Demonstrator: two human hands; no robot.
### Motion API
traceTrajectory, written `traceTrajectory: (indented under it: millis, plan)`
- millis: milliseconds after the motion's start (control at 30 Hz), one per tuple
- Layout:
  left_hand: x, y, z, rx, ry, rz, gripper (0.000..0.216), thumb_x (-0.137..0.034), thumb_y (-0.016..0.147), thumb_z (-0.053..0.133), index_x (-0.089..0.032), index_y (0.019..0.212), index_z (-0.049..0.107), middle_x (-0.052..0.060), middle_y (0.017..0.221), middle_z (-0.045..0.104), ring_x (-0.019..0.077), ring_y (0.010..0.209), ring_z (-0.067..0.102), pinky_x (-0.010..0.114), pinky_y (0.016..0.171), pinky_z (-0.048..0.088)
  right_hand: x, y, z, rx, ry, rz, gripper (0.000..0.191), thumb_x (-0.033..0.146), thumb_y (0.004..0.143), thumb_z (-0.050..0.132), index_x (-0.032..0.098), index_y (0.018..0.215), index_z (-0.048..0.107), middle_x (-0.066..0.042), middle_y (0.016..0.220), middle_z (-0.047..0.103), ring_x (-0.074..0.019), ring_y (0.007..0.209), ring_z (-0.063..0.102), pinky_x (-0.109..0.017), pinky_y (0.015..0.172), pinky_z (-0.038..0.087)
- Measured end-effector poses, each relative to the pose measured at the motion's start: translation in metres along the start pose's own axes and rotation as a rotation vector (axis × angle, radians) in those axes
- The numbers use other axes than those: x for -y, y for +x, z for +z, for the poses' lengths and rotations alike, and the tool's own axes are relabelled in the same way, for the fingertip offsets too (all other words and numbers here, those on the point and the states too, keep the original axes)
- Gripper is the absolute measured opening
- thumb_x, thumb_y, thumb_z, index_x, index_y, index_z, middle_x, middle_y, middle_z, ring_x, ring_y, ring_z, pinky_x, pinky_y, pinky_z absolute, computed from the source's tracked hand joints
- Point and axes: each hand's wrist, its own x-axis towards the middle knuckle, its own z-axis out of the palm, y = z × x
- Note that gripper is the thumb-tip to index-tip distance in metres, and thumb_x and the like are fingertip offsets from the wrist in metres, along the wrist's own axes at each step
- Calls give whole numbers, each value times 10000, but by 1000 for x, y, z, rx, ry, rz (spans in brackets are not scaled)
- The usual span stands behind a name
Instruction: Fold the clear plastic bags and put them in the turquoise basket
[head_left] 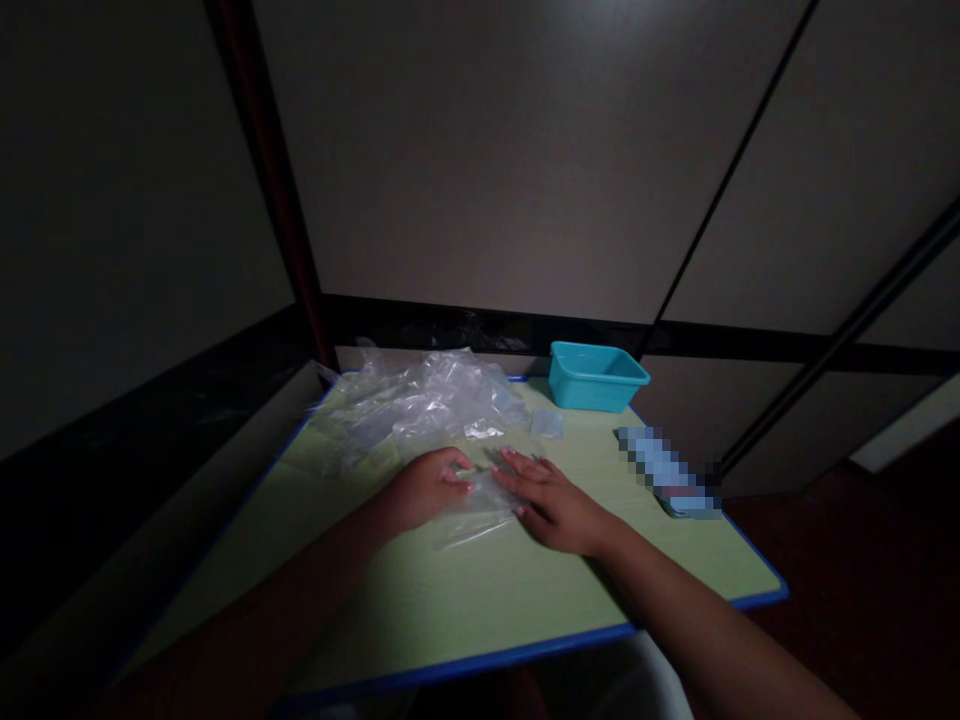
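Observation:
A clear plastic bag [478, 510] lies on the pale yellow-green table in front of me. My right hand [553, 502] rests flat over the bag's right side, its fingers spread. At the bag's left side is my left hand [429, 488], with a gap between thumb and forefinger; its other fingers are partly hidden. Just beyond both hands spreads a loose heap of crumpled clear plastic bags [442, 395]. A small flat square of folded plastic [547, 424] sits to the right of that heap.
A turquoise plastic basket [596, 392] stands at the table's back right corner. Along the right edge lies a pixelated bluish object [666, 472] that I cannot make out. The table [420, 610] has a blue rim and stands against dark-trimmed panels.

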Motion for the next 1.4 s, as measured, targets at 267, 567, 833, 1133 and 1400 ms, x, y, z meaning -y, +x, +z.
traceTrajectory:
  millis: [267,567,833,1133,1400]
  plan:
    - [-2,1,-5,149,3,-173,464,-594,689,506,-148,812,521,3,498,601,69,319,334,199,351,197,6,3,1,56,-15,-4,676,90,803,372,265,1435,208,-37,1512,124,-179,1377,142,-487,1072,186]
    - [-14,-8,-9,317,-77,-233,728,-432,573,664,-123,1187,425,-17,571,644,43,317,301,194,372,171,5,4,4,88,-64,13,652,181,862,354,215,1457,88,-49,1505,160,-170,1372,166,-458,1087,177]
    - [-12,-5,-11,211,-2,-200,690,-334,533,645,-123,1153,430,-45,538,604,94,400,425,192,380,255,12,3,-5,122,-57,15,692,499,881,400,253,1453,99,-84,1507,125,-215,1378,140,-519,1078,89]
    - [-6,-4,-14,108,77,-91,554,-417,569,640,-137,1032,525,-58,545,541,131,496,491,210,462,319,18,-3,-10,188,-47,-80,649,546,824,498,355,1400,270,-59,1516,31,-262,1381,89,-561,1050,54]
    - [1,0,-22,58,189,-12,392,-372,592,635,-169,925,595,-51,571,508,150,543,510,225,499,335,21,-2,-10,217,-68,-67,708,578,800,511,356,1412,233,-65,1515,56,-277,1381,71,-567,1048,47]
